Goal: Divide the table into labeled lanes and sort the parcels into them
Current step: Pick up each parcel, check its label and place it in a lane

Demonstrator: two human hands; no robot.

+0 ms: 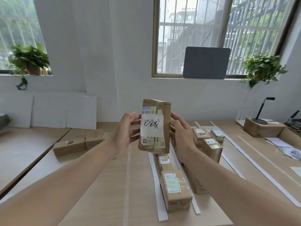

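I hold a brown cardboard parcel (161, 111) upright above the table's middle, its face turned to me with a white handwritten note stuck on it. My left hand (126, 129) grips its left edge and my right hand (182, 132) grips its right edge. White paper strips (157, 181) lie lengthwise on the wooden table (105, 185) and split it into lanes. One lane below the held parcel holds a labeled parcel (175, 190) with another behind it. Further right, several labeled parcels (210, 144) stand in the neighbouring lane. Unsorted boxes (70, 145) lie at the left.
A cardboard box (260, 129) with a black stand on it sits at the far right, with papers (285, 147) near it. White boards lean on the back wall (65, 111). A dark tablet (205, 62) and potted plants (262, 67) stand on the window sills.
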